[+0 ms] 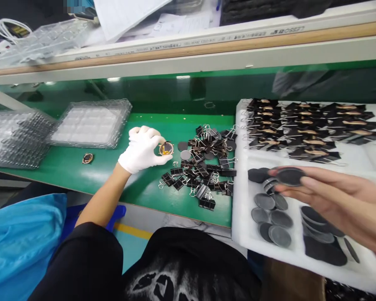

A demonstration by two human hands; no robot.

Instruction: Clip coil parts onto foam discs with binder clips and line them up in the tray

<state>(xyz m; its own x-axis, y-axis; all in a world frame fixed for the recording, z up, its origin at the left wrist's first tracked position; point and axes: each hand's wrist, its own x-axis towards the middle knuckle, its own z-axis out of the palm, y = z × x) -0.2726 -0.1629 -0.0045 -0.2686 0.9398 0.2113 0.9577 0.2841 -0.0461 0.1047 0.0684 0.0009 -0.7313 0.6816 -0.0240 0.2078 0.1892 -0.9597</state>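
My left hand, in a white glove, pinches a small round part with a copper coil just above the green mat, beside a heap of black binder clips. My right hand, bare, holds a dark grey round disc by its fingertips over the white foam tray. Below that hand lie several more grey discs and a stack of black ones.
Another coil part lies alone on the green mat. Clear plastic blister trays and a further stack stand at the left. Rows of clipped assemblies fill the tray's far half. A blue bag sits lower left.
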